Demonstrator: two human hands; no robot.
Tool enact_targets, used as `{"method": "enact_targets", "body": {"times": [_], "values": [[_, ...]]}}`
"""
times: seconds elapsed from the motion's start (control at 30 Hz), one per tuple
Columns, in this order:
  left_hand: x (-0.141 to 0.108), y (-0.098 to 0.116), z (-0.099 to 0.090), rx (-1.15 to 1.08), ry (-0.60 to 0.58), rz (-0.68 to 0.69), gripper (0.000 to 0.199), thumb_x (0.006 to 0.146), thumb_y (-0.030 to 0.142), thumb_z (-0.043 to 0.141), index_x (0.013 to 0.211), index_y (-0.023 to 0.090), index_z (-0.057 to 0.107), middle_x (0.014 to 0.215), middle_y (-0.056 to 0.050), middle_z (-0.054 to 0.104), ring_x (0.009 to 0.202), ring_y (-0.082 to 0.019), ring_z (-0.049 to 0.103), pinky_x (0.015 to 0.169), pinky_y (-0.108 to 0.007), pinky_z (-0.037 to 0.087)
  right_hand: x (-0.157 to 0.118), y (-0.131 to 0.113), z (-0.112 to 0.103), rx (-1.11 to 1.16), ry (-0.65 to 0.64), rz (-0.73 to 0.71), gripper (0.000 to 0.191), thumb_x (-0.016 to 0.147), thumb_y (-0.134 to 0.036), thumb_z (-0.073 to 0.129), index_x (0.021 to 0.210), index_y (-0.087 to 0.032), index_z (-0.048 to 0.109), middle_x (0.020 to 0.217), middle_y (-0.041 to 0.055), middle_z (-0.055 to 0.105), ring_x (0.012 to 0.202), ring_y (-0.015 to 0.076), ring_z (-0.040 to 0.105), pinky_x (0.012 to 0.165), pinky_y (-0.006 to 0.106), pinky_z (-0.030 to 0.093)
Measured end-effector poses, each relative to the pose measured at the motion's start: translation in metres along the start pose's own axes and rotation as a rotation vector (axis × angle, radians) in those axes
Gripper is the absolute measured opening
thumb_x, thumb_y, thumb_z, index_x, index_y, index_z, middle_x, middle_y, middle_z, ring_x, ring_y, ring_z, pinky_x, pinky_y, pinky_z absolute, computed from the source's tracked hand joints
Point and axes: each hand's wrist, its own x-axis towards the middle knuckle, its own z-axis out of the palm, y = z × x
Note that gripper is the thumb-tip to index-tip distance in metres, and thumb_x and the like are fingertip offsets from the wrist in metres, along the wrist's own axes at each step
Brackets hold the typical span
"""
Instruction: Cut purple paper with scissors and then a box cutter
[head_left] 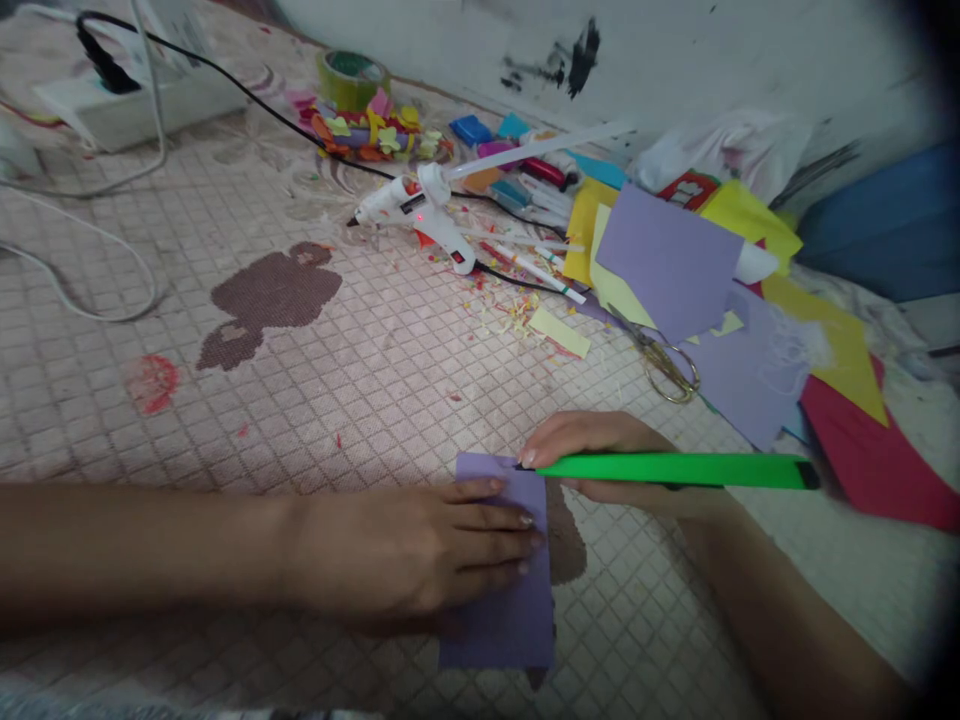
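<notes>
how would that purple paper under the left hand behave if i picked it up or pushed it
The purple paper is probably light and bendy, since it looks thin and flat. It might slide easily if not for the left hand, which lies across it.

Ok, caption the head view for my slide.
Left hand flat on purple paper, right hand holding a green tool at the paper's far end, white glue gun beyond.

camera on wearer's head | faces forward and down | close above table point(390, 385) | wall point(450, 50) at 12 o'clock
</notes>
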Motion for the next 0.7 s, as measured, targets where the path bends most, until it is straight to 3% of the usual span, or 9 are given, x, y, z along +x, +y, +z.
{"method": "enact_targets", "body": {"times": [0.7], "values": [[0.001,0.005,0.006,0.060,0.017,-0.024,0.042,0.096,0.020,0.032,0.134,0.011,0.046,0.147,-0.006,0.038,0.139,-0.018,0.027,0.118,-0.032,0.019,0.001,-0.010,0.005,-0.126,0.033,-0.018,0.026,0.087,-0.017,0.057,0.113,-0.016,0.063,0.106,0.0089,0.066,0.102,0.0182,0.060,0.088,0.034,0.048]]}}
